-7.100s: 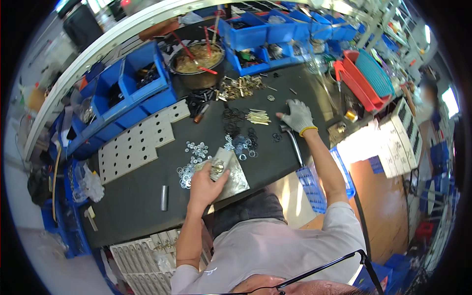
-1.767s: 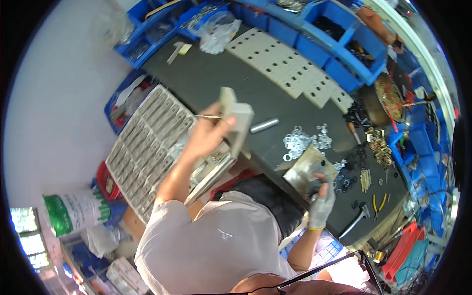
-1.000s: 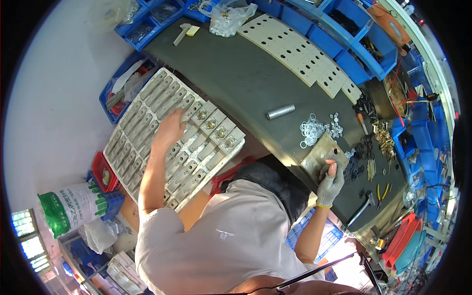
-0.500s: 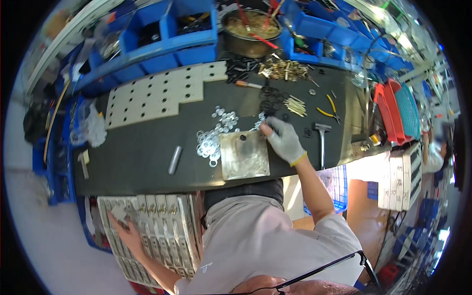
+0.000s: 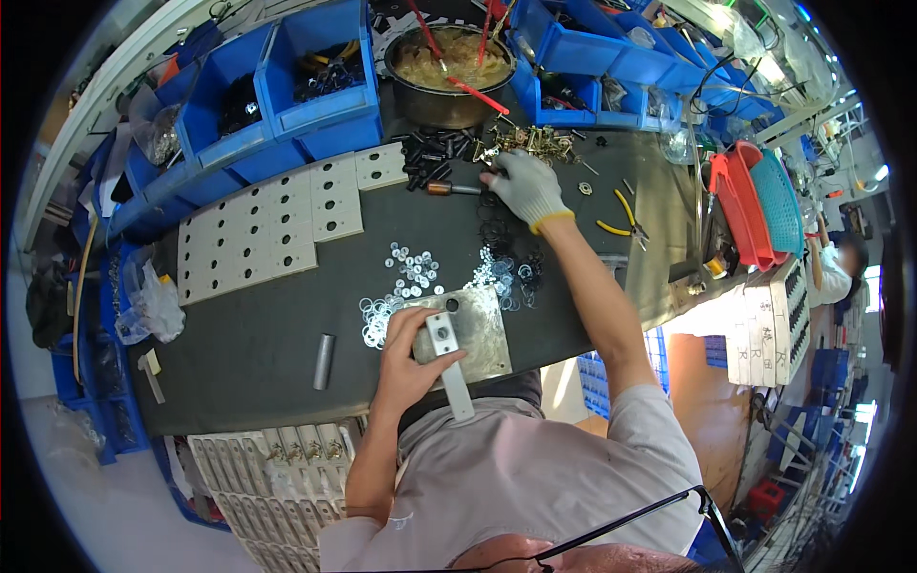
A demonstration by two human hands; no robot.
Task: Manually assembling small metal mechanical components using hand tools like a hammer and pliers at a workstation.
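Observation:
My bare left hand (image 5: 405, 368) grips a pale rectangular bar (image 5: 457, 390) with a round hole near its far end. That bar is tilted over the near part of a square metal plate (image 5: 485, 329), which has a dark round piece on its far edge. My right hand (image 5: 528, 187), in a whitish glove with a yellow cuff, reaches to the near edge of a heap of brass-coloured parts (image 5: 544, 143). Its thumb and fingers come together there, and what is between them is too small to name. Shiny washers (image 5: 380, 320) and small clear rings (image 5: 413, 270) lie left of the plate.
Pale drilled panels (image 5: 272, 224) lie at the far left. Black cylinders (image 5: 439, 153), a wooden-handled tool (image 5: 441, 188) and a metal pot (image 5: 449, 100) are at the back. Yellow-handled pliers (image 5: 623, 222) lie right of my forearm; a metal cylinder (image 5: 324, 361) lies left. Blue bins (image 5: 320, 100) line the back.
My left hand has come up from the rack of pale bars below the table, bringing one over the plate. My right hand has moved from beside the plate away to the brass-coloured heap.

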